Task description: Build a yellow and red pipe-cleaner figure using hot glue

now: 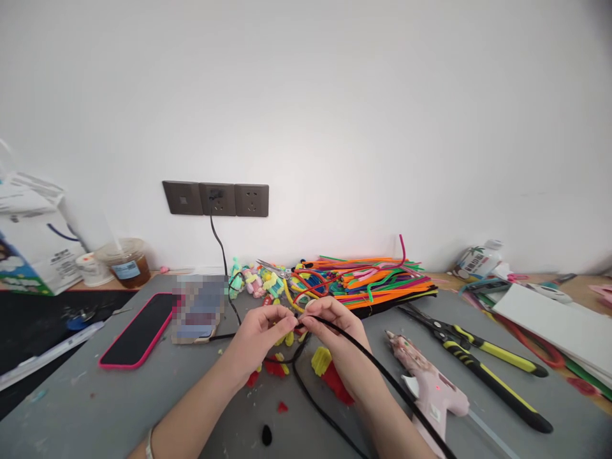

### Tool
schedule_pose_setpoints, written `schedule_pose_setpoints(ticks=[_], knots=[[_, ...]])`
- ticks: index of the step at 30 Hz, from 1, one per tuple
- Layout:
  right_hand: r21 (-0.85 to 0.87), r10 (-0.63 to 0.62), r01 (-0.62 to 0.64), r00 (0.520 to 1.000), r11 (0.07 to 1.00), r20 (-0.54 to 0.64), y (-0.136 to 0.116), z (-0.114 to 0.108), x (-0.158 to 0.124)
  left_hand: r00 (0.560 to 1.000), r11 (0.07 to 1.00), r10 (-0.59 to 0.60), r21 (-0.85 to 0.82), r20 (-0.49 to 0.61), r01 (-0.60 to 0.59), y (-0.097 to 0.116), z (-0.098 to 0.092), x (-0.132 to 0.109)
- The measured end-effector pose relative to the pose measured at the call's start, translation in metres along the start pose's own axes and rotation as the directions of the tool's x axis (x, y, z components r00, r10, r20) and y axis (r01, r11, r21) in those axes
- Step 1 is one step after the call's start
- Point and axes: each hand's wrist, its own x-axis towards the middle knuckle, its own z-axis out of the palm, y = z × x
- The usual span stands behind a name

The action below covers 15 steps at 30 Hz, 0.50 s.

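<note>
Pinching the black pipe cleaner (382, 375) over the grey table (95, 408) | left hand (261, 338) and right hand (335, 331) are both closing fingertips on it, nearly touching | risk: its trailing length is lying beside the glue gun (430, 389) and could be snagging or dragging it.

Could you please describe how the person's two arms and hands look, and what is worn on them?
Both forearms are bare; no sleeves are in view. The left hand and the right hand wear no gloves. A thin pale bracelet circles the left wrist, near the picture's bottom edge. No watch shows; rings are too small to tell.
</note>
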Motion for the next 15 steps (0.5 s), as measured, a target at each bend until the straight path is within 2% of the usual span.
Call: schedule_pose_setpoints(ticks=[6, 9, 12, 15], knots=[[0.049, -0.034, 0.031, 0.998, 0.998, 0.053, 0.0041, -0.0052, 0.0021, 0.990, 0.998, -0.051, 0.034, 0.131, 0.047, 0.0038, -0.0014, -0.0021], [0.102, -0.007, -0.002, 0.996, 0.995, 0.090, 0.0054, -0.0063, 0.0034, 0.981, 0.996, -0.079, 0.049, 0.176, 0.072, 0.0042, -0.0017, -0.0025], [0.095, 0.037, -0.046, 0.995, 0.994, 0.093, 0.0061, -0.0067, 0.0034, 0.979, 0.994, -0.101, 0.052, 0.178, 0.094, 0.0019, -0.0027, -0.0020], [0.067, 0.049, -0.052, 0.997, 0.996, 0.057, 0.0060, -0.0067, 0.0032, 0.988, 0.994, -0.085, 0.085, 0.130, 0.074, -0.0015, -0.0030, -0.0006]])
